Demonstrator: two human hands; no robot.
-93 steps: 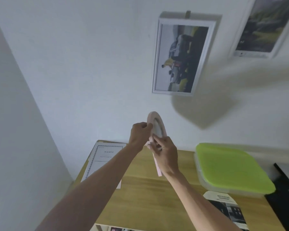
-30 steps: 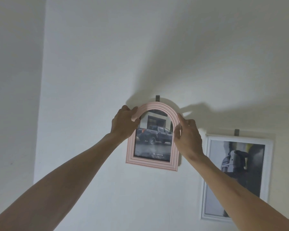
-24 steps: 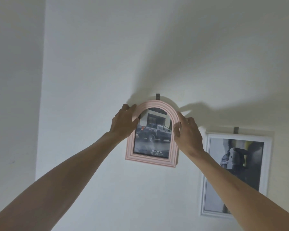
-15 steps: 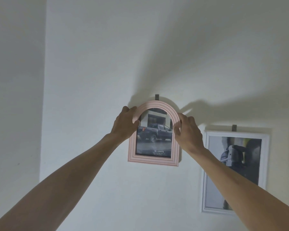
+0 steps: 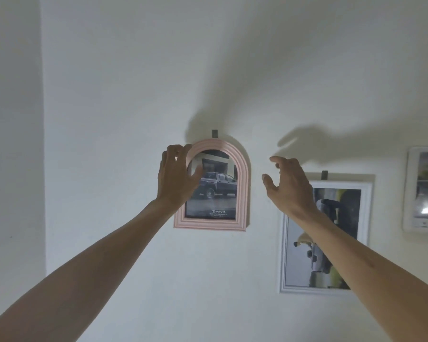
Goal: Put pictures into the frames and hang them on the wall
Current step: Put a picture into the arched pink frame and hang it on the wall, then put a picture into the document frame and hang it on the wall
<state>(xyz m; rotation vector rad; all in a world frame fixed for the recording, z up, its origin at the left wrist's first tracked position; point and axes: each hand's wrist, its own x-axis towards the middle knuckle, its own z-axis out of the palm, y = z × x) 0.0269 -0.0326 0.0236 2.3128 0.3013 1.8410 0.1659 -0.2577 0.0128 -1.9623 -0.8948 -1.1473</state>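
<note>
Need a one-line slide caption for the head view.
Pink arched frame hangs on a wall hook; left hand at its edge, right hand open and clear of it.

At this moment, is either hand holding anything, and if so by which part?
The right hand is open and clear of everything. The left hand lies with spread fingers against the pink arched frame at its upper left curve; a grip cannot be told.

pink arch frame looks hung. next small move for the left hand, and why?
Probably ease the left hand off. The pink arched frame sits under the hook, roughly level; the right hand is already clear, fingers open.
</note>
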